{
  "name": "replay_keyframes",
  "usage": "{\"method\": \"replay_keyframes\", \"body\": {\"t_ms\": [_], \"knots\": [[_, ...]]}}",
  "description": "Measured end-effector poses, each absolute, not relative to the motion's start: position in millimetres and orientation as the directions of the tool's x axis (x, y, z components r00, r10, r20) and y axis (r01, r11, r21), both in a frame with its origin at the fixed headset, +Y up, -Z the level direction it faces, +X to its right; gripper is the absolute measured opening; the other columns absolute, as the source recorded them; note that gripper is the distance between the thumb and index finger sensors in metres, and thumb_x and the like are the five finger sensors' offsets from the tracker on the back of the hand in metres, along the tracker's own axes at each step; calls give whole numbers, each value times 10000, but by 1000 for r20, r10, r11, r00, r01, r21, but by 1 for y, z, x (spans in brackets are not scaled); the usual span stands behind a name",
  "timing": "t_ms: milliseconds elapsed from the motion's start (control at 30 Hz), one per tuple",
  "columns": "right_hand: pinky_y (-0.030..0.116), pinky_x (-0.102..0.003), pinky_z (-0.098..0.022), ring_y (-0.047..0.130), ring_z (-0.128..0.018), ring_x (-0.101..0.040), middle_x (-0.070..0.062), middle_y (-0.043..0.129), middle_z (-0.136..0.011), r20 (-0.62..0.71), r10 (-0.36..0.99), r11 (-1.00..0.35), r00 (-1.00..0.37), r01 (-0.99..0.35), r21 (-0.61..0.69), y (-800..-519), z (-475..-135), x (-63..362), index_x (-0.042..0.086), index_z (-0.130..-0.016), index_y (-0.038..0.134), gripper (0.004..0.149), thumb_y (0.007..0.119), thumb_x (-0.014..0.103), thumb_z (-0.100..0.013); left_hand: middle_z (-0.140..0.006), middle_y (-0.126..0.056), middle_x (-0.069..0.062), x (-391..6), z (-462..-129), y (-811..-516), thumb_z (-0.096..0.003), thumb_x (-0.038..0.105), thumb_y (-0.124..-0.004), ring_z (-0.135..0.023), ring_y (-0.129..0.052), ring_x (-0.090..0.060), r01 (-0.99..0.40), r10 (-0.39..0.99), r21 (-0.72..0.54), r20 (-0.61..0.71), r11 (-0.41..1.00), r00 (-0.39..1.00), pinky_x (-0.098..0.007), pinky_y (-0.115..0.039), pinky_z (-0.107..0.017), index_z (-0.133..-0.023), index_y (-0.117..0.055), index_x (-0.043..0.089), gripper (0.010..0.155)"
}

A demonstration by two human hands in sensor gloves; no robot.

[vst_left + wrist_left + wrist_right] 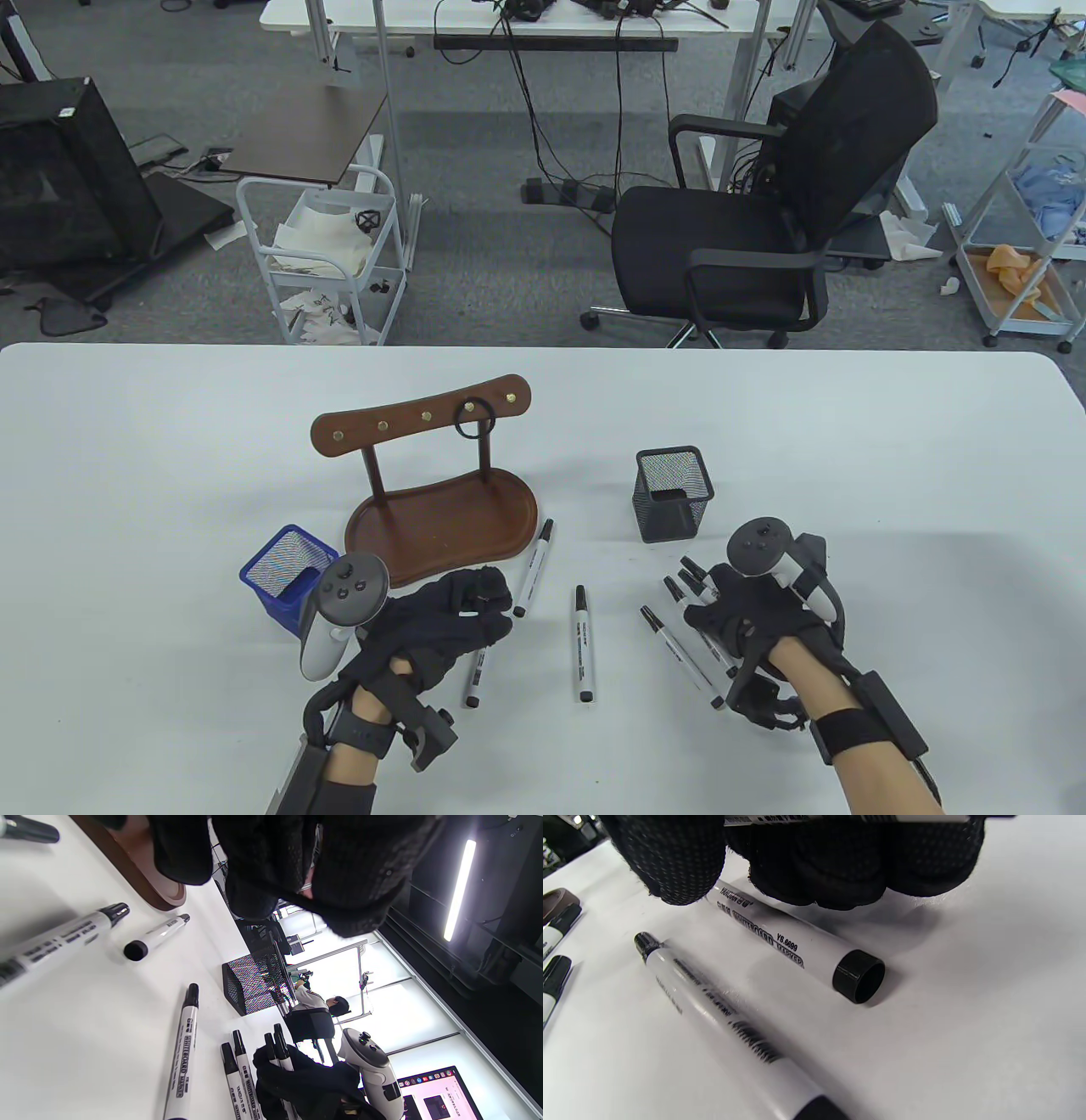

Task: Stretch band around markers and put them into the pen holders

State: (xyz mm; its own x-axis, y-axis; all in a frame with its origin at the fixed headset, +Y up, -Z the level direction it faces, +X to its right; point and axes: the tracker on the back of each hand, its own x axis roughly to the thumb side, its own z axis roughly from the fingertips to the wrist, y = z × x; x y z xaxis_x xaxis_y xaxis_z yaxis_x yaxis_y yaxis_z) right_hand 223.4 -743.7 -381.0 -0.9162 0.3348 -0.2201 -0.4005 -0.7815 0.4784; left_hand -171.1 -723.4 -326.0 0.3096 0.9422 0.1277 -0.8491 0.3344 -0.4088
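Note:
My right hand (721,611) grips a few white markers with black caps (275,1041); one barrel crosses its curled fingers (840,818). Two more markers (797,950) lie on the table just under it. My left hand (462,615) hovers with curled fingers (263,861) over another marker (473,679). A thin dark strand seems to run between those fingers, but I cannot tell what it is. Two loose markers (534,567) (584,643) lie between the hands. A black band (473,418) hangs on a hook of the wooden rack (424,416). A blue mesh holder (284,573) and a black mesh holder (674,495) stand upright.
The rack's brown tray base (441,526) sits just beyond my left hand. The blue holder is close to the left tracker (344,611). An office chair (764,229) and a cart (327,255) stand beyond the table's far edge.

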Motion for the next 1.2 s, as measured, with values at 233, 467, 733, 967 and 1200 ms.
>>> {"method": "replay_keyframes", "body": {"t_ms": [233, 467, 733, 967, 1200], "knots": [[851, -463, -476, 965, -488, -196, 32, 897, -705, -200, 194, -859, -960, -265, 438, -748, -378, 204, 247, -980, 613, 599, 873, 417, -467, -1039, -839, -176, -171, -326, -724, -517, 365, -919, -1029, -645, -520, -849, 942, -408, 127, 335, 311, -775, -424, -726, -1058, -657, 73, 668], [841, -464, -493, 945, -514, -188, 34, 856, -744, -205, 155, -874, -966, -231, 427, -749, -381, 199, 245, -951, 669, 550, 883, 401, -469, -1037, -841, -178, -170, -326, -724, -517, 364, -919, -1028, -646, -519, -849, 941, -408, 127, 337, 313, -775, -424, -726, -1058, -658, 74, 667], [833, -469, -500, 932, -527, -191, 21, 817, -787, -212, 152, -875, -965, -232, 426, -748, -382, 197, 247, -920, 693, 492, 880, 383, -485, -1039, -841, -161, -170, -326, -724, -518, 364, -918, -1026, -647, -521, -849, 941, -407, 124, 337, 314, -776, -423, -725, -1058, -659, 71, 667], [812, -483, -511, 910, -539, -206, -5, 796, -790, -192, 144, -878, -971, -215, 427, -748, -383, 196, 225, -917, 672, 472, 861, 367, -509, -1037, -841, -178, -170, -326, -724, -517, 362, -918, -1028, -644, -522, -848, 941, -408, 124, 338, 316, -776, -423, -725, -1058, -658, 71, 667], [783, -504, -535, 885, -575, -229, -24, 767, -806, -185, 156, -867, -970, -225, 445, -742, -381, 200, 190, -924, 651, 473, 826, 364, -521, -1040, -837, -176, -170, -326, -724, -518, 363, -917, -1029, -644, -520, -849, 941, -406, 128, 338, 313, -774, -423, -726, -1059, -656, 73, 667]]}}
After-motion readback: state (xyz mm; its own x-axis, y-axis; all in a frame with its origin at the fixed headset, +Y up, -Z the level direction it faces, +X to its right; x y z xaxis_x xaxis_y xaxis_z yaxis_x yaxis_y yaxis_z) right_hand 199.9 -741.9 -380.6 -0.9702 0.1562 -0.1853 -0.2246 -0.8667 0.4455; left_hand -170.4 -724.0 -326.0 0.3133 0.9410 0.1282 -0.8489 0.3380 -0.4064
